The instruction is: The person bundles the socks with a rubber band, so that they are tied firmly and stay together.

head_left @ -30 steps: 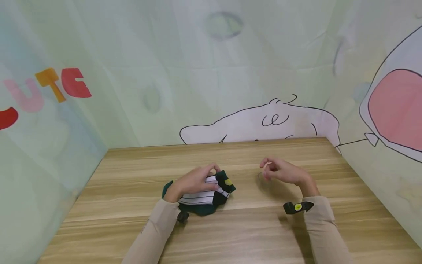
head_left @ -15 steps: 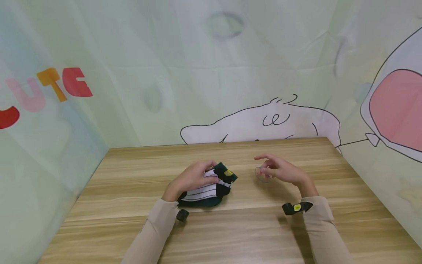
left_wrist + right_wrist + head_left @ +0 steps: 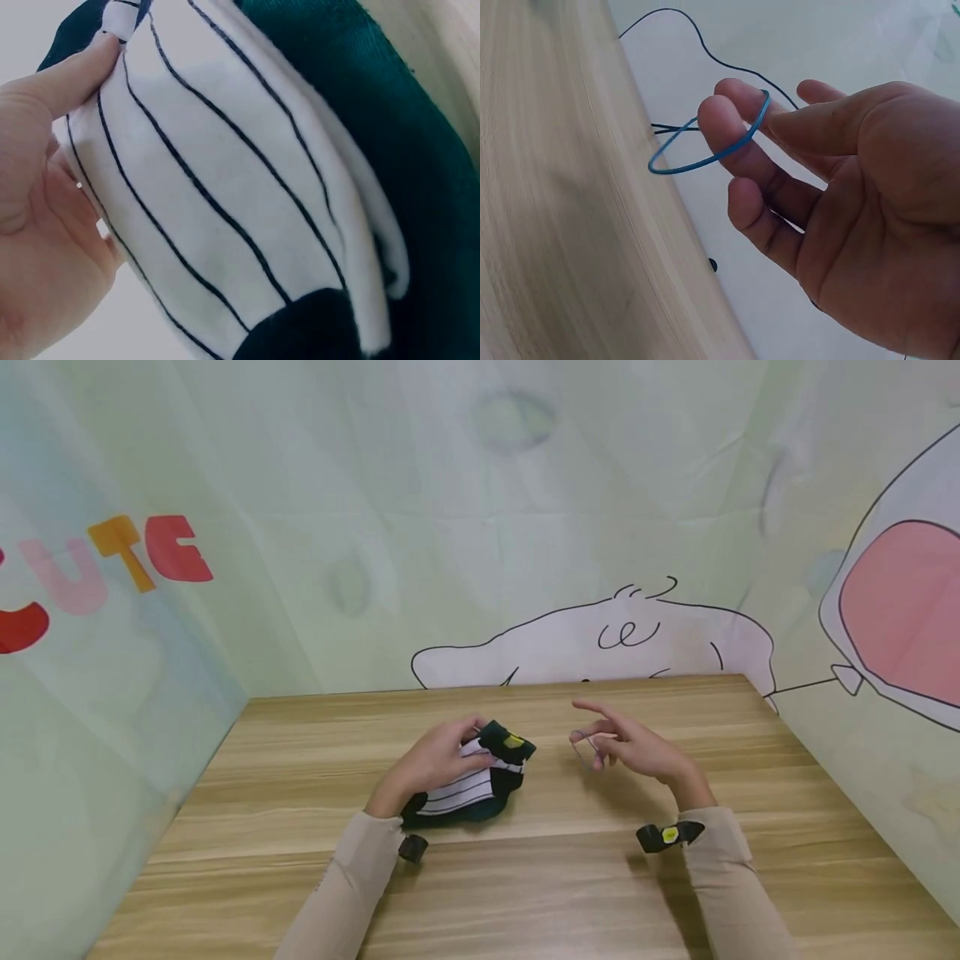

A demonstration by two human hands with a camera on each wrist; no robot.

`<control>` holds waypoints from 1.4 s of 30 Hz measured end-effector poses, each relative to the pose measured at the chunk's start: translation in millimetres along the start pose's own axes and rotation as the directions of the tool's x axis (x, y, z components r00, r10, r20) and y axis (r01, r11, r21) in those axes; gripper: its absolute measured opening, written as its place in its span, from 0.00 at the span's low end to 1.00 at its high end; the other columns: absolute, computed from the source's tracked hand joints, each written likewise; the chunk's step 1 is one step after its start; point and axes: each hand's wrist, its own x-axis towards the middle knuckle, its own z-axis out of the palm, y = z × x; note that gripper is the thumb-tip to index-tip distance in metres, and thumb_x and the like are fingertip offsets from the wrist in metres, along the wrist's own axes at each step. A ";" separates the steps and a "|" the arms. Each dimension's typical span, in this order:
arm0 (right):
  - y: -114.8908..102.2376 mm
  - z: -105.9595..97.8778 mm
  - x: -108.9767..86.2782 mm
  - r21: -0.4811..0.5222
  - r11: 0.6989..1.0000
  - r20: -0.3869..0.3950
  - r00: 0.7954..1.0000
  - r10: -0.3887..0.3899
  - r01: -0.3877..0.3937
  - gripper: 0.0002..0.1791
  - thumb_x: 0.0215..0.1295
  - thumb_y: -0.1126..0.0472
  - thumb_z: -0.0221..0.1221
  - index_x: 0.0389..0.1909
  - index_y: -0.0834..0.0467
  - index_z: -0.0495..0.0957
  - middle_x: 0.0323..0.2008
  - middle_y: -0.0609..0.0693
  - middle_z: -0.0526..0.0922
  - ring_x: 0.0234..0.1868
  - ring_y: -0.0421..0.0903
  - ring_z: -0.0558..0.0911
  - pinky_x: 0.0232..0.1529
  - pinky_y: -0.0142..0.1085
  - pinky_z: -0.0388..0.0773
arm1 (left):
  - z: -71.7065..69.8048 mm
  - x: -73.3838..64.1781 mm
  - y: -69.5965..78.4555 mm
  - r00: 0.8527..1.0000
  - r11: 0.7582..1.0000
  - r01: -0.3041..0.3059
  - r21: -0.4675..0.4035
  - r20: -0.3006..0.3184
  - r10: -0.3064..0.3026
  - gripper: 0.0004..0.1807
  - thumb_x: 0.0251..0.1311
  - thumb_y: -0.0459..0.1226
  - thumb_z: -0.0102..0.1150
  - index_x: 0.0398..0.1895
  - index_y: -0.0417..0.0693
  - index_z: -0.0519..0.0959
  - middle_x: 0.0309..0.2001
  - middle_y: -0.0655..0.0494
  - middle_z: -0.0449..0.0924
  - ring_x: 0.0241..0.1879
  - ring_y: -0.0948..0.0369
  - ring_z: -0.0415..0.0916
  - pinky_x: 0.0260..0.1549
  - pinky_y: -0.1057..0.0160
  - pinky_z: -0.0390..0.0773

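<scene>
One striped white sock is sitting near the middle of the wooden tabletop, dark green cloth lying beneath it. I'm watching remotely: left hand is pinching the sock near its dark, yellow-patched cuff, thumb pressing on top. Well apart, right hand is hovering above the wood, index finger pointing outward, other fingers bending and hooking a thin blue band; whether the thumb is also pinching it, I'm not able to tell. Black wrist mounts are sitting beside both beige sleeves. Behind, a pale backdrop is showing cartoon outlines.
</scene>
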 end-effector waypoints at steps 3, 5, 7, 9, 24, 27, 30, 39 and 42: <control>-2.9 1.7 2.5 0.011 0.999 0.001 0.999 -0.035 0.035 0.35 0.75 0.74 0.42 0.79 0.50 0.49 0.60 0.64 0.77 0.33 0.61 0.82 0.35 0.38 0.73 | -3.3 -2.3 0.6 0.999 1.000 -0.013 -0.008 -0.032 0.013 0.18 0.62 0.39 0.68 0.53 0.49 0.75 0.51 0.51 0.85 0.54 0.54 0.78 0.56 0.44 0.72; -5.2 2.9 4.4 0.017 0.998 0.002 0.998 -0.065 0.065 0.37 0.75 0.75 0.43 0.79 0.49 0.48 0.62 0.64 0.76 0.33 0.66 0.81 0.35 0.37 0.73 | -5.4 -3.6 1.2 0.998 0.999 -0.030 -0.014 -0.061 0.029 0.19 0.62 0.38 0.69 0.54 0.48 0.75 0.50 0.50 0.85 0.53 0.54 0.79 0.54 0.45 0.74; -7.9 4.0 6.1 0.026 0.995 -0.003 0.996 -0.093 0.093 0.39 0.74 0.76 0.43 0.79 0.46 0.48 0.63 0.62 0.75 0.34 0.70 0.79 0.34 0.37 0.72 | -7.4 -4.5 1.7 0.995 0.999 -0.045 -0.019 -0.090 0.043 0.20 0.62 0.39 0.69 0.55 0.48 0.75 0.49 0.51 0.85 0.50 0.55 0.80 0.50 0.47 0.75; -10.5 5.0 7.5 0.032 0.992 -0.011 0.992 -0.123 0.123 0.40 0.74 0.77 0.44 0.79 0.44 0.47 0.65 0.61 0.74 0.33 0.72 0.79 0.33 0.38 0.73 | -9.3 -5.1 2.6 0.992 0.998 -0.053 -0.033 -0.114 0.049 0.22 0.62 0.39 0.69 0.57 0.49 0.73 0.48 0.51 0.86 0.47 0.57 0.81 0.48 0.49 0.75; -34.7 14.7 14.7 0.115 0.964 -0.034 0.970 -0.239 0.241 0.43 0.73 0.75 0.50 0.80 0.43 0.46 0.69 0.63 0.68 0.24 0.55 0.83 0.28 0.33 0.75 | -21.8 -11.2 9.4 0.980 0.992 -0.073 -0.106 -0.192 0.052 0.34 0.65 0.38 0.65 0.70 0.67 0.61 0.43 0.49 0.85 0.21 0.62 0.74 0.23 0.62 0.69; -40.8 17.7 15.1 0.160 0.962 -0.048 0.975 -0.217 0.222 0.45 0.71 0.73 0.55 0.79 0.42 0.46 0.69 0.62 0.69 0.22 0.51 0.82 0.26 0.33 0.75 | -23.4 -12.9 10.2 0.978 0.992 -0.078 -0.097 -0.200 0.057 0.32 0.65 0.38 0.65 0.69 0.66 0.63 0.43 0.50 0.84 0.24 0.61 0.76 0.24 0.62 0.71; -47.2 21.4 17.8 0.185 0.962 -0.057 0.979 -0.195 0.202 0.48 0.68 0.71 0.61 0.79 0.41 0.45 0.68 0.62 0.71 0.21 0.50 0.81 0.26 0.34 0.78 | -25.0 -14.4 10.3 0.976 0.993 -0.076 -0.087 -0.209 0.056 0.31 0.65 0.38 0.65 0.67 0.65 0.64 0.43 0.50 0.85 0.27 0.60 0.77 0.27 0.60 0.73; -61.5 31.2 31.4 0.271 0.934 -0.097 0.972 -0.215 0.233 0.53 0.61 0.74 0.66 0.78 0.43 0.48 0.60 0.63 0.78 0.23 0.53 0.85 0.31 0.43 0.83 | -27.9 -15.8 14.7 0.968 0.991 -0.106 -0.086 -0.236 0.083 0.30 0.65 0.37 0.66 0.66 0.63 0.64 0.42 0.52 0.85 0.31 0.60 0.80 0.37 0.55 0.74; -64.1 34.5 36.2 0.300 0.914 -0.108 0.962 -0.252 0.273 0.47 0.61 0.76 0.64 0.75 0.47 0.53 0.59 0.64 0.78 0.23 0.50 0.84 0.31 0.40 0.82 | -29.3 -16.8 15.0 0.964 0.990 -0.118 -0.079 -0.250 0.095 0.30 0.64 0.37 0.66 0.65 0.64 0.64 0.41 0.52 0.86 0.31 0.60 0.80 0.38 0.55 0.74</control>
